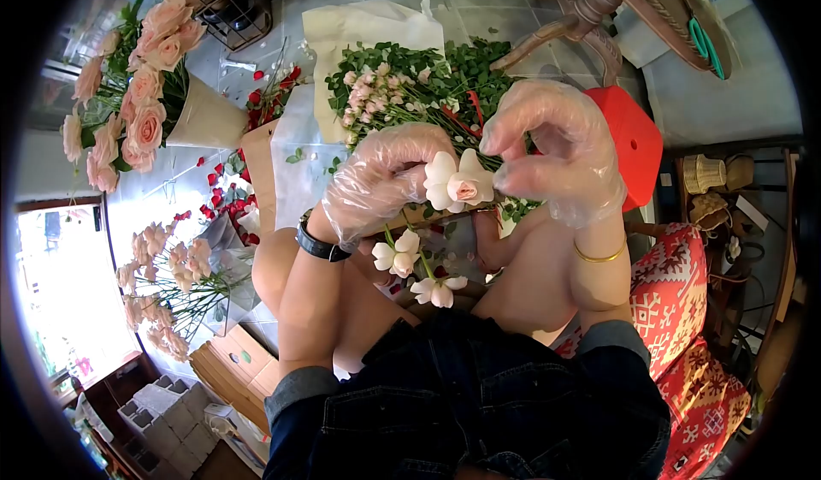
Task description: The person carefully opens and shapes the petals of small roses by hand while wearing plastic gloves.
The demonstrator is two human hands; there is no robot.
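Observation:
My left hand (389, 172), in a clear plastic glove, is closed beside a pale rose (464, 189) with a pink centre and spread outer petals; its fingers appear to grip the spray just under the bloom. Two more white blooms (398, 254) hang below on green stems, over my lap. My right hand (560, 151), gloved too, is just right of the rose, its fingers curved with a gap between thumb and fingertips and nothing visible between them. Beyond both hands lies a bunch of small pink spray roses (376, 93) with green leaves.
Large pink roses (145, 95) stand in a container at upper left, with paler roses (167, 275) below. Red petals (218, 198) litter the floor. A red stool (629, 146) and a wooden table leg (590, 9) stand at right. Brown paper (329, 31) lies beneath the leaves.

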